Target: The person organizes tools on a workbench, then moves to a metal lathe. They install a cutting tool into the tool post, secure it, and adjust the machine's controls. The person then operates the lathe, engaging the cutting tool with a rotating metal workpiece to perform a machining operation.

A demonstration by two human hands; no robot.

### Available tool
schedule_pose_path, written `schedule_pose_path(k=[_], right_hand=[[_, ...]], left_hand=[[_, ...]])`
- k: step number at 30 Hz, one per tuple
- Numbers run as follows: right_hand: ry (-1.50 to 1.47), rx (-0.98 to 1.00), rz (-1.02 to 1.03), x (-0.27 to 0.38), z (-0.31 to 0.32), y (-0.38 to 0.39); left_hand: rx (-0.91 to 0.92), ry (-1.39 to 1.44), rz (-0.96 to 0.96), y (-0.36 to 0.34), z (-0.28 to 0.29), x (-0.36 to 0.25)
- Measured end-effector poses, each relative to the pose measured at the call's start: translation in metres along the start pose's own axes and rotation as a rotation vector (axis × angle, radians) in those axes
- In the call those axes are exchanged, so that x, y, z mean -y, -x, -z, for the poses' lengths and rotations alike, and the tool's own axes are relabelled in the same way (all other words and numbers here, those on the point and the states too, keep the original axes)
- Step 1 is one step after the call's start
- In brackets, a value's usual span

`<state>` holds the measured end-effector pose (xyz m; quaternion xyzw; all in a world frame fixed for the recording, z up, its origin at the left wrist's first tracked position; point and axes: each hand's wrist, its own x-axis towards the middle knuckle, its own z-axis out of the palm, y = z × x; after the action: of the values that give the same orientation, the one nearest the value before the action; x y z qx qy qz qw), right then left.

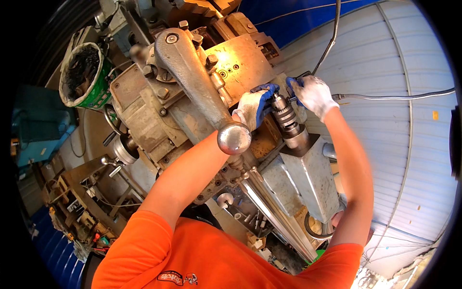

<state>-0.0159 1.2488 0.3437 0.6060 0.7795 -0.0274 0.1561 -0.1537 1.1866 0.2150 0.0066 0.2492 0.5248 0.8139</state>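
A ridged metal drill chuck (284, 114) sits in the grey tailstock (313, 178) of a lathe, its nose pointing away from me. My left hand (257, 107), in a white glove with blue-coated fingers, is closed at the left of the chuck's nose. Its fingertips reach the chuck's tip, and whatever they pinch there is hidden. On the chuck's right side, my right hand (312, 95), gloved alike, is closed around what looks like a chuck key (304, 74). A dark end of it sticks out beyond the fingers, and a short shaft meets the chuck.
A heavy lever with a ball end (234, 138) stands up close to my left forearm. Lamp light falls on the flat metal plate (238, 60) beyond. A flexible metal hose (394, 97) runs off to the right. At the left is a green bucket (98, 91) holding dark scraps.
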Motion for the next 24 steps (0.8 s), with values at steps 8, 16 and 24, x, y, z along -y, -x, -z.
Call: schedule_pose_path(k=[8, 16, 24], right_hand=[[0.452, 0.023, 0.410, -0.078, -0.020, -0.002], [-0.268, 0.254, 0.027, -0.035, -0.009, 0.007], [-0.679, 0.130, -0.131, -0.040, 0.007, 0.015]], left_hand=[[0.022, -0.015, 0.029, -0.002, 0.005, 0.002], [0.021, 0.000, 0.000, -0.001, 0.005, 0.003], [0.046, -0.030, 0.010, -0.005, 0.009, 0.005]])
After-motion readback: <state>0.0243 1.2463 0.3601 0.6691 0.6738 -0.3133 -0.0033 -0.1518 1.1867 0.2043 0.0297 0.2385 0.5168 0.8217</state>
